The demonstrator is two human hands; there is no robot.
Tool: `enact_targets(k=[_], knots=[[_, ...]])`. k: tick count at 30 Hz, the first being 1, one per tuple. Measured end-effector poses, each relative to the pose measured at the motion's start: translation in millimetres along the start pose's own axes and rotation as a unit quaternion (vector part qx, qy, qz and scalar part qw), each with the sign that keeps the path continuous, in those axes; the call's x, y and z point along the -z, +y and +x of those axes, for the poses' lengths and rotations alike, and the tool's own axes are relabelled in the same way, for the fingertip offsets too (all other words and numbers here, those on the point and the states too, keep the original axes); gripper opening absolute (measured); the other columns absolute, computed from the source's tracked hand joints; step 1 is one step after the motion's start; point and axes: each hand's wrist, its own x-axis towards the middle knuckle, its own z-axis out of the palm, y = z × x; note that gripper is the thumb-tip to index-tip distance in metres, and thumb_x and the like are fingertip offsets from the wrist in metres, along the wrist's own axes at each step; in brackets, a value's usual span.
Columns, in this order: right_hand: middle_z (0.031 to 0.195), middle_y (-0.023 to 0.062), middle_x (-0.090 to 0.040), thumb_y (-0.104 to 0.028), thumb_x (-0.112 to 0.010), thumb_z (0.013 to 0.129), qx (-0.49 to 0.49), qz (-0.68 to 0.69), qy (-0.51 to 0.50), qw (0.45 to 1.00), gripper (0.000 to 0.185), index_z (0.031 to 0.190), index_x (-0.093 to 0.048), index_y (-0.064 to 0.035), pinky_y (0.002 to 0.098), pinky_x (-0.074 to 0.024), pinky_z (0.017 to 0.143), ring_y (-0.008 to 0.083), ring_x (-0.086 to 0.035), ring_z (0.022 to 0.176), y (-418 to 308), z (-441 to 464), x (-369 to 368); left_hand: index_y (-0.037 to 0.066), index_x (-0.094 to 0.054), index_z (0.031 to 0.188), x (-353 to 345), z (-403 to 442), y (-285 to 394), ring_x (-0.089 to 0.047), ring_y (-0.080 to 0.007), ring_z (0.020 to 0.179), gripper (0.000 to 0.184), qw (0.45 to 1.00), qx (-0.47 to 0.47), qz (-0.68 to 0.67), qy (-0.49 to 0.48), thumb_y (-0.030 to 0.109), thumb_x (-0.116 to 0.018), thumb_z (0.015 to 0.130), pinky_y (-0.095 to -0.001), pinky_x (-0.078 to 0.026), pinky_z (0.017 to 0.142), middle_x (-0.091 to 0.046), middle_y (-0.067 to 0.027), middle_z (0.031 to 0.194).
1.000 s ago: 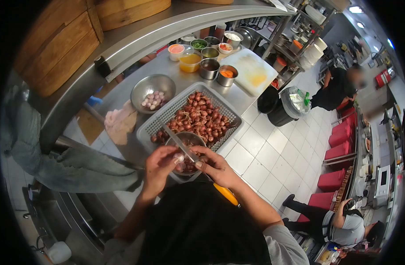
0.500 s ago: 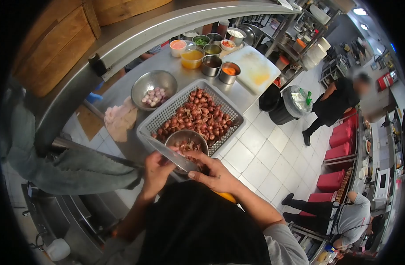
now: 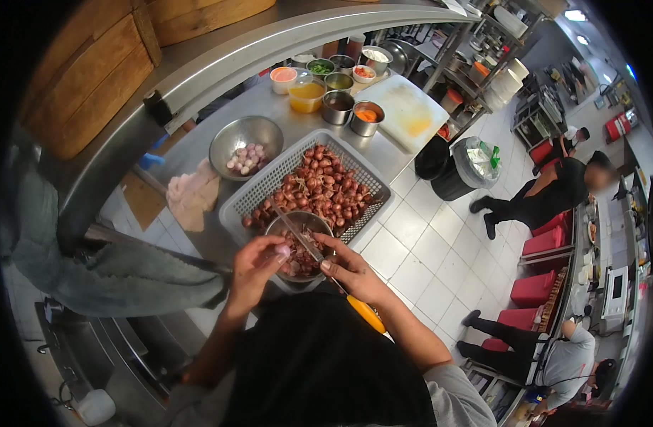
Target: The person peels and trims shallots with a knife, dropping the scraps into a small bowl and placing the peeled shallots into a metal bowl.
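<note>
Between the fingertips of my left hand (image 3: 252, 274) is a pale pink peeled shallot (image 3: 282, 250). My right hand (image 3: 349, 274) grips a knife (image 3: 366, 313) with a yellow handle, its blade pointing up and left past the shallot. Below both hands, a metal bowl (image 3: 301, 269) with reddish skins sits inside a grey perforated basket (image 3: 230, 213). Many unpeeled shallots (image 3: 326, 178) fill the rest of that basket. Left of it stands a steel bowl (image 3: 223, 139) with several peeled shallots (image 3: 247, 158).
Behind the basket are a tub of yellow liquid (image 3: 306, 96), metal containers (image 3: 338, 107) and a white cutting board (image 3: 405, 114). A pink cloth (image 3: 193, 193) lies at left. A bin (image 3: 458, 174) stands on the floor; people (image 3: 561, 188) are at right.
The knife blade has turned from broad side to a narrower view, and more of its yellow handle shows. The shallot is now visible in my left fingers. A person in black has shifted position.
</note>
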Motion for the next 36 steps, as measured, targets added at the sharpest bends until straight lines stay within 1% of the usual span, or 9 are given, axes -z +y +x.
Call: enact_targets(k=[4,6,10,16,22,25,31,34,36], knots=[[0.085,-0.0031,-0.052,-0.025,-0.061,0.101,-0.006,0.001,-0.033,0.999,0.06,0.156,-0.037,-0.0182,0.0222,-0.0384,0.064,0.0067,-0.046,0.072,-12.3,-7.6,-2.9,-0.003,-0.058,0.122,0.4,0.8,-2.8,-0.066,-0.015,0.096,0.03,0.999,0.013,0.04,0.01,-0.002,-0.065,0.093,-0.028,-0.053,0.086,-0.067,-0.0092,0.108],[0.091,-0.0007,-0.058,-0.024,-0.063,0.101,-0.024,-0.019,-0.057,0.998,0.063,0.157,-0.035,-0.0154,0.024,-0.0416,0.073,0.0081,-0.049,0.08,-16.3,-8.9,-0.8,-0.003,-0.058,0.123,-6.8,2.3,-0.5,-0.065,-0.0152,0.101,0.031,0.999,-0.02,0.032,0.011,-0.004,-0.065,0.092,-0.0279,-0.052,0.09,-0.067,-0.0091,0.11],[0.096,0.0052,-0.067,-0.024,-0.067,0.098,-0.024,-0.129,-0.054,0.99,0.07,0.158,-0.033,-0.0146,0.0265,-0.0446,0.074,0.0107,-0.053,0.079,-20.6,-13.9,-5.6,-0.002,-0.058,0.121,-8.2,1.9,-3.4,-0.066,-0.0142,0.102,0.033,0.999,-0.01,0.039,0.024,-0.006,-0.064,0.089,-0.0293,-0.052,0.093,-0.069,-0.0088,0.109],[0.104,0.0125,-0.07,-0.027,-0.071,0.094,0.041,-0.153,-0.039,0.987,0.066,0.151,-0.041,-0.012,0.0292,-0.0471,0.072,0.0147,-0.059,0.077,-31.1,-16.4,-19.0,-0.005,-0.059,0.122,-10.8,-4.2,0.5,-0.065,-0.0158,0.104,0.036,0.999,0.009,0.032,0.0,-0.007,-0.069,0.087,-0.0291,-0.052,0.094,-0.067,-0.01,0.111],[0.112,0.0163,-0.07,-0.025,-0.07,0.095,0.084,-0.165,-0.033,0.982,0.06,0.147,-0.044,-0.0108,0.0348,-0.0502,0.086,0.0225,-0.067,0.093,-27.9,-17.2,-22.4,-0.005,-0.059,0.122,-11.1,-7.0,1.4,-0.065,-0.0156,0.104,0.039,1.0,0.009,0.03,-0.001,-0.008,-0.069,0.085,-0.0288,-0.052,0.093,-0.068,-0.01,0.11],[0.114,0.0159,-0.069,-0.023,-0.069,0.095,0.081,-0.155,-0.037,0.984,0.056,0.146,-0.046,-0.011,0.0363,-0.05,0.089,0.025,-0.067,0.097,-34.2,-18.3,-24.4,-0.005,-0.06,0.122,-9.9,-7.0,0.7,-0.065,-0.0158,0.104,0.038,0.999,0.004,0.034,-0.005,-0.007,-0.069,0.085,-0.0291,-0.053,0.093,-0.068,-0.0102,0.11],[0.105,0.0114,-0.068,-0.022,-0.065,0.098,0.058,-0.131,-0.033,0.989,0.051,0.145,-0.048,-0.0122,0.0348,-0.0507,0.086,0.0198,-0.064,0.089,-31.1,-15.8,-22.5,-0.003,-0.06,0.119,-9.4,-8.0,0.8,-0.066,-0.0161,0.103,0.032,0.999,0.009,0.023,-0.023,-0.006,-0.068,0.088,-0.0296,-0.053,0.092,-0.068,-0.0119,0.113],[0.08,0.0012,-0.058,-0.021,-0.06,0.1,-0.033,-0.008,-0.014,0.999,0.054,0.15,-0.043,-0.0115,0.0229,-0.0441,0.065,0.0088,-0.054,0.071,-18.0,-12.5,-9.5,-0.003,-0.058,0.12,-12.2,-6.6,-2.4,-0.067,-0.0179,0.101,0.03,0.999,0.012,-0.02,-0.03,-0.005,-0.065,0.091,-0.0311,-0.054,0.087,-0.068,-0.0142,0.115],[0.075,-0.0021,-0.051,-0.023,-0.057,0.102,-0.018,0.036,0.006,0.999,0.052,0.151,-0.043,-0.0127,0.0212,-0.0399,0.06,0.007,-0.049,0.067,-12.8,-8.8,-5.8,-0.004,-0.057,0.123,-8.6,-4.7,-14.3,-0.068,-0.0206,0.098,0.031,0.998,0.01,-0.064,-0.022,-0.003,-0.064,0.093,-0.0338,-0.056,0.082,-0.068,-0.0166,0.115]])
